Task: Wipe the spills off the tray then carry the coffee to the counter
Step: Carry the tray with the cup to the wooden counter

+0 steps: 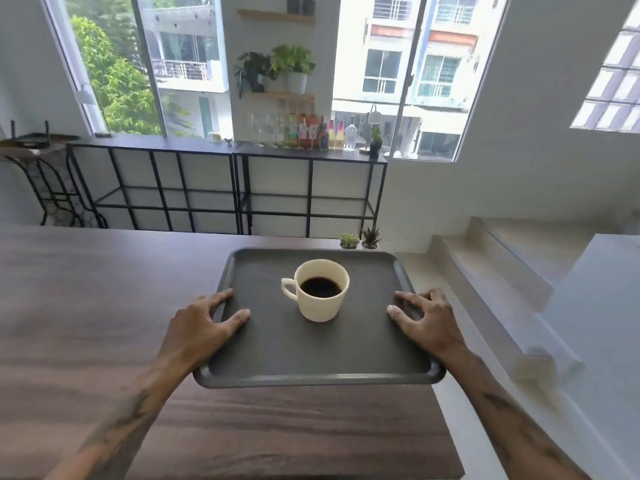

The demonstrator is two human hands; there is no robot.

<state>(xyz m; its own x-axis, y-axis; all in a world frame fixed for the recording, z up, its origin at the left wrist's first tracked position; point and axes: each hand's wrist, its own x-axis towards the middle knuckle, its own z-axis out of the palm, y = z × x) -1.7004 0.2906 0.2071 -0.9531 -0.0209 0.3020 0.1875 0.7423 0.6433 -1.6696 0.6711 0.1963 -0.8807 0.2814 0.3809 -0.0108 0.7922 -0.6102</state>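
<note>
Tray (pixel 277 348) shows no spills; cup (pixel 320 289) centred. Left hand (pixel 204 323) and right hand (pixel 427 317) clamp its side rims. Carrying remains.

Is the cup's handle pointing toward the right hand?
No, the cup has its handle on the side of the left hand, away from the right hand.

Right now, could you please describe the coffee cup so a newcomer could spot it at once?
On the dark wooden counter, find the grey rectangular plastic tray. At its centre stands a cream ceramic cup of black coffee, the only thing on it.
</note>
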